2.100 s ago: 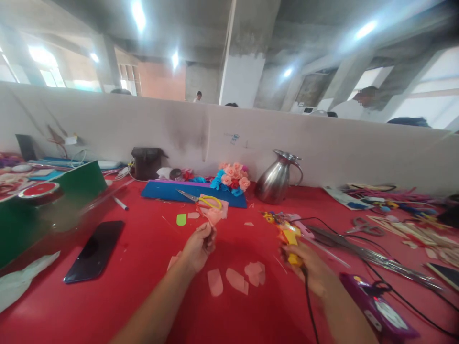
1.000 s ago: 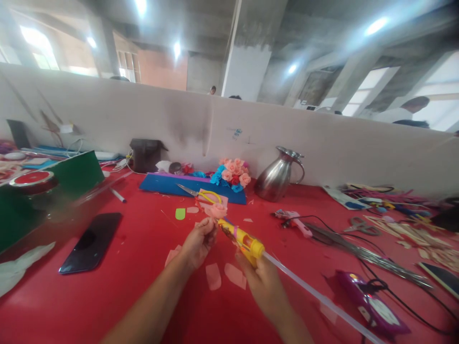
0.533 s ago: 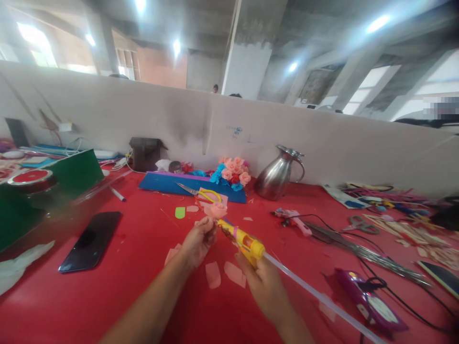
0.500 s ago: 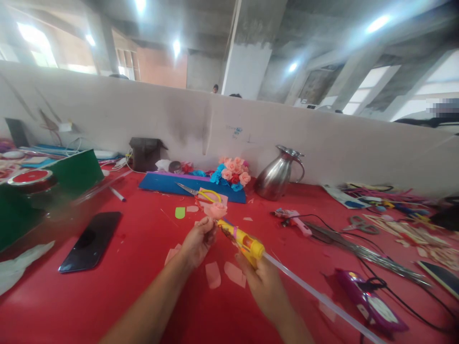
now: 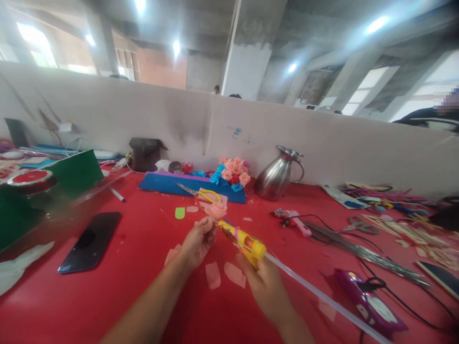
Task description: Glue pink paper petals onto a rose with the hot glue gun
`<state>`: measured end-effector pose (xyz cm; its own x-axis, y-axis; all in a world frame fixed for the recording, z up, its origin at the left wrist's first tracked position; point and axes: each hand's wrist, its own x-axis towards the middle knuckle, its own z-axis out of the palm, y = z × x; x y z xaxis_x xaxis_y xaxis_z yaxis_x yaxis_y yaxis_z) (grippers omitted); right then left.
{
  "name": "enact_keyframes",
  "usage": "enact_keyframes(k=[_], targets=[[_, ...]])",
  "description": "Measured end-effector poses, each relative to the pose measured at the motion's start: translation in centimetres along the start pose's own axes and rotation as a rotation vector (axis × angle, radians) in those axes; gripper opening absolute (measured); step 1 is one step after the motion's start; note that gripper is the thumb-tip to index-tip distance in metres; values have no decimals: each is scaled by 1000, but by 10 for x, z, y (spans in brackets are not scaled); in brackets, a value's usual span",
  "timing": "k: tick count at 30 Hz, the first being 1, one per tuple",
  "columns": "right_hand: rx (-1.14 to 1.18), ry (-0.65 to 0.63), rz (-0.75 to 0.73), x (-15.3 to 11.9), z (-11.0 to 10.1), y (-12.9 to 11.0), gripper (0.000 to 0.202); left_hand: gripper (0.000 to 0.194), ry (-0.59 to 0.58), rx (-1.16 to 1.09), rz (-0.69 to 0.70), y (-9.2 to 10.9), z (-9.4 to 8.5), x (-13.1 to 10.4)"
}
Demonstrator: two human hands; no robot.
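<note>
My left hand [image 5: 199, 239] is closed around the base of a pink paper flower [image 5: 217, 210], whose petals stand up above the fingers. My right hand [image 5: 263, 277] grips a yellow glue gun [image 5: 245, 241], its nozzle pointing at the flower's base; whether the tip touches is hidden by my fingers. A long clear glue stick [image 5: 315, 286] sticks out of the gun's back end. Loose pink paper petals [image 5: 234, 275] lie on the red table between and beneath my hands. Just beyond the flower lie yellow-handled scissors [image 5: 210, 195] and a green paper piece [image 5: 180, 213].
A bunch of paper flowers [image 5: 234, 172] and a steel jug [image 5: 276, 177] stand at the back. To the left lies a black phone [image 5: 91, 241]. On the right are a pink glue gun [image 5: 294, 220], wire stems [image 5: 366, 253], grey scissors [image 5: 360, 225] and a purple power strip [image 5: 371, 301] with cords.
The glue gun and my right hand have shifted very slightly to the right. My left hand and the flower are nearly where they were.
</note>
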<state>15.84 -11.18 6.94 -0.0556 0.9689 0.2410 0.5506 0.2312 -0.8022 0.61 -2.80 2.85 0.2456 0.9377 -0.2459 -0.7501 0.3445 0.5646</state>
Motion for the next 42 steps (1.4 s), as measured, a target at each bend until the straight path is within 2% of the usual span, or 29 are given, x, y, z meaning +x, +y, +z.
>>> enact_keyframes(k=[3, 7, 11, 13, 14, 17, 19, 22, 25, 27, 29, 32, 34, 37, 42], targets=[[58, 21, 7, -2, -1, 2, 28, 28, -11, 19, 1, 1, 1, -1], [176, 139, 99, 1, -12, 15, 32, 28, -41, 47, -6, 3, 2, -2], [317, 256, 310, 20, -41, 48, 37, 29, -82, 40, 5, 6, 4, -5], [272, 241, 476, 31, -56, 72, 35, 30, -86, 38, 9, 6, 6, -7], [222, 216, 569, 37, -63, 83, 34, 30, -79, 38, 9, 6, 7, -7], [-48, 197, 701, 47, -78, 111, 34, 30, -65, 40, 8, 6, 7, -7], [-300, 166, 678, 48, -84, 120, 36, 31, -77, 41, 27, 7, 5, -7], [-691, 111, 583, 43, -89, 116, 41, 30, -75, 52, 79, 11, 1, -4], [-1002, 174, 481, 38, -88, 102, 35, 26, -17, 76, 177, 18, -1, -2], [-1121, 232, 342, 37, -82, 90, 29, 24, -7, 94, 249, 23, -2, -1], [-1038, 216, 159, 40, -69, 75, 25, 22, 17, 92, 298, 27, -4, 0], [-735, 23, -48, 47, -36, 51, 17, 23, 36, 77, 318, 31, -6, 1], [-606, -81, -105, 55, -9, 35, 18, 24, 47, 70, 315, 32, -7, 1], [-572, -151, -135, 73, 29, 20, 21, 26, 90, 62, 304, 34, -6, 1], [-571, -192, -105, 107, 75, 20, 20, 27, 107, 83, 296, 33, -3, 0]])
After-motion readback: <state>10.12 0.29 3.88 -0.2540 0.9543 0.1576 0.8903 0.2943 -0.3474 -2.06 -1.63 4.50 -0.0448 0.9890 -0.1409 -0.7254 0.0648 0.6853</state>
